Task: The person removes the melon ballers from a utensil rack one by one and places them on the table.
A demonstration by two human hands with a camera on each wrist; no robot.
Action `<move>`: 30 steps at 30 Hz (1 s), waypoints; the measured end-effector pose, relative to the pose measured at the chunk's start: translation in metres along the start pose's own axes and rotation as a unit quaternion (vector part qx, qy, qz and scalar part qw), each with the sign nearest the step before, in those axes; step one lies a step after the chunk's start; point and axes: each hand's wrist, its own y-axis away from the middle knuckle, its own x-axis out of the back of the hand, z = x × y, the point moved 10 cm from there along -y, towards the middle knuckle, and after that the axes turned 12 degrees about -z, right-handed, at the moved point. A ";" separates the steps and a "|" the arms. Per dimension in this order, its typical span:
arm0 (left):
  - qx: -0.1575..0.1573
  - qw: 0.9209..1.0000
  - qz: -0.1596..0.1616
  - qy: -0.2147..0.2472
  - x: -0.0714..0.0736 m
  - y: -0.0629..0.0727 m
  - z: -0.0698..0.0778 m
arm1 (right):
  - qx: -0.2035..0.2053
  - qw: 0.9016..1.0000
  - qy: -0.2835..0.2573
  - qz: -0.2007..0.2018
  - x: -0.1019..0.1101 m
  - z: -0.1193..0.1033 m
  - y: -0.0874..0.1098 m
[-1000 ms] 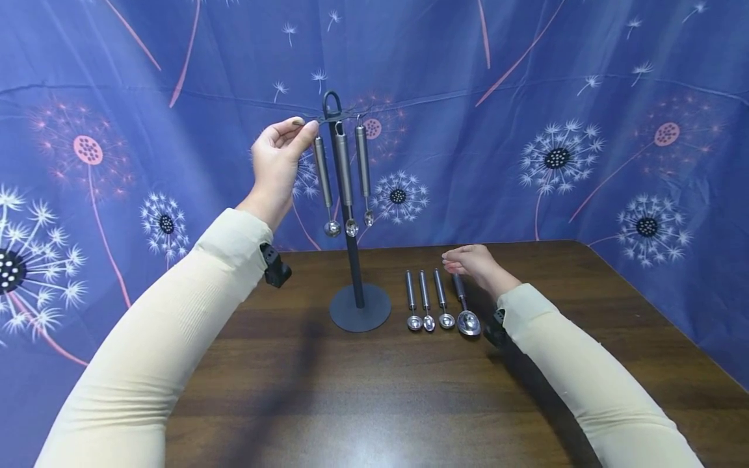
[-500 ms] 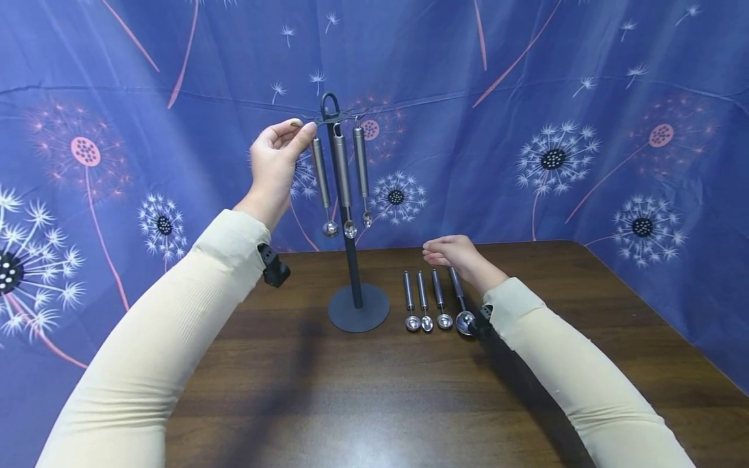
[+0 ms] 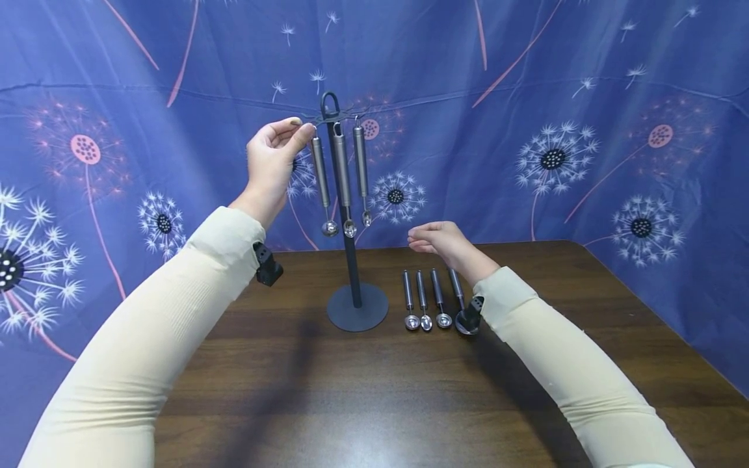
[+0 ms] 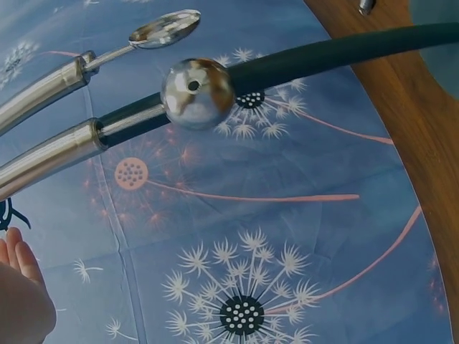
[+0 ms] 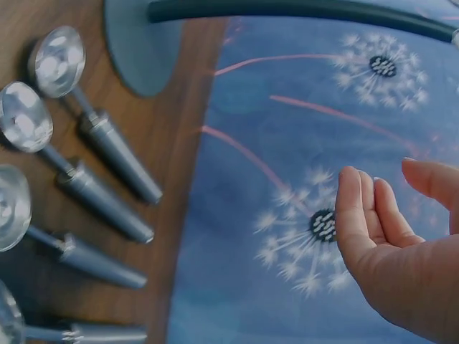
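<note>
Apparently, the step in hand is hanging utensils on the stand point(image 3: 353, 266): three scoops point(image 3: 342, 166) are suspended from it, while four spoons point(image 3: 437, 289) lie side by side on the tabletop point(image 3: 363, 390). The left hand point(image 3: 271, 162) is at the top of the leftmost scoop point(image 3: 320, 172) (whether it pinches cannot be told). The right hand point(image 3: 449, 246), fingers relaxed and holding nothing, is raised near the spoons; the next move seemingly calls for picking one up.

Head view forward and down, closer wrist views, stand pole point(image 3: 352, 266) in all
</note>
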 end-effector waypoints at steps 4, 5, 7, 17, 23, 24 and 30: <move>-0.002 1.000 -0.001 0.008 0.001 0.001 0.000 | 0.047 0.998 -0.023 0.021 -0.003 -0.022 0.004; -0.003 1.000 -0.001 0.011 0.001 0.001 0.000 | 0.062 0.997 -0.034 0.026 -0.003 -0.028 0.005; -0.005 1.000 -0.002 0.015 0.001 0.002 0.001 | 0.090 0.994 -0.051 0.031 -0.005 -0.039 0.006; -0.006 1.000 -0.002 0.013 0.001 0.003 0.003 | 0.161 0.983 -0.086 -0.004 -0.029 -0.087 0.003; -0.009 1.000 0.005 0.003 0.001 0.004 0.005 | 0.193 0.976 -0.104 -0.011 -0.041 -0.111 0.003; -0.009 1.000 0.006 0.002 0.001 0.004 0.005 | 0.196 0.975 -0.105 -0.012 -0.043 -0.114 0.003; -0.004 1.000 0.004 -0.013 -0.001 0.004 0.006 | 0.210 0.970 -0.121 -0.020 -0.050 -0.125 0.004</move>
